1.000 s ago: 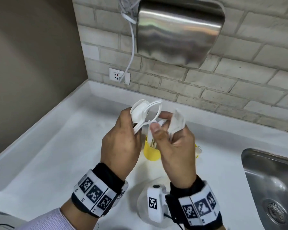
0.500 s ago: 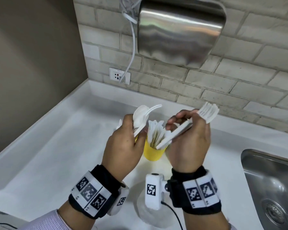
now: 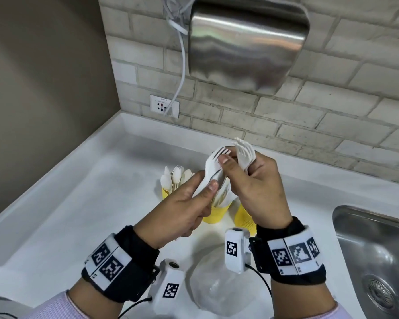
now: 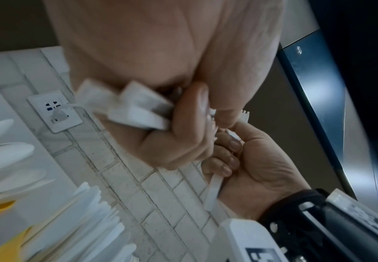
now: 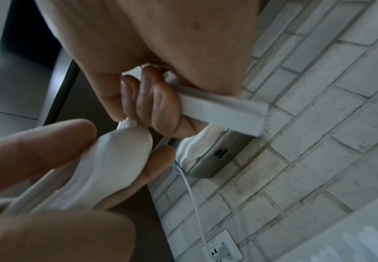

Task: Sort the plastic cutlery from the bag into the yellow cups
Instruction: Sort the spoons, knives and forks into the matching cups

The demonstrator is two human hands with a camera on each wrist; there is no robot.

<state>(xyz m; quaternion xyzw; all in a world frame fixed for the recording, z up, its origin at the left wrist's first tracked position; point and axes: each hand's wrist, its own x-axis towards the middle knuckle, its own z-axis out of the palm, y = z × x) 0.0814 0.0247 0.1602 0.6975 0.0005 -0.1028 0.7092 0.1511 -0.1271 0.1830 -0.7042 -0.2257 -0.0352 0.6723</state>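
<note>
- In the head view, the left hand (image 3: 182, 210) sat at the centre of the frame, its fingers and thumb curled round a small bunch of white plastic cutlery (image 3: 211, 171); a fork's tines showed at the upper end of that bunch.
- The right hand (image 3: 260, 192) was just to the right of it, fingers curled round a bundle of white plastic forks (image 3: 244, 153) whose tines pointed up toward the brick wall (image 3: 309, 116). Its thumb tip touched the bunch in the left hand.
- The left wrist view showed the flat white handles (image 4: 136, 109) of the forks sticking out left of the right hand's closed fingers (image 4: 190, 113).
- The right wrist view showed the same handles (image 5: 223, 109) poking out toward the bricks, with the left hand's bunch (image 5: 116, 156) pinched between thumb and fingers at the lower left.
- Below the hands on the white surface (image 3: 83, 203) stood three yellow plastic cups: the left yellow cup (image 3: 166, 194) held white spoons (image 3: 176, 176), the middle yellow cup (image 3: 214, 215) held white flat-handled cutlery, partly behind the left hand, and the right yellow cup (image 3: 244, 217) was mostly hidden by the right wrist, its contents out of sight.
- A crumpled clear plastic bag (image 3: 214, 286) lay on the surface at the lower centre of the frame, between the two wrists.
- A steel sink (image 3: 373, 249) filled the lower right, a brushed-metal hand dryer (image 3: 247, 42) hung at the upper centre, and its white cable (image 3: 182, 65) ran down to a white wall socket (image 3: 164, 105).
</note>
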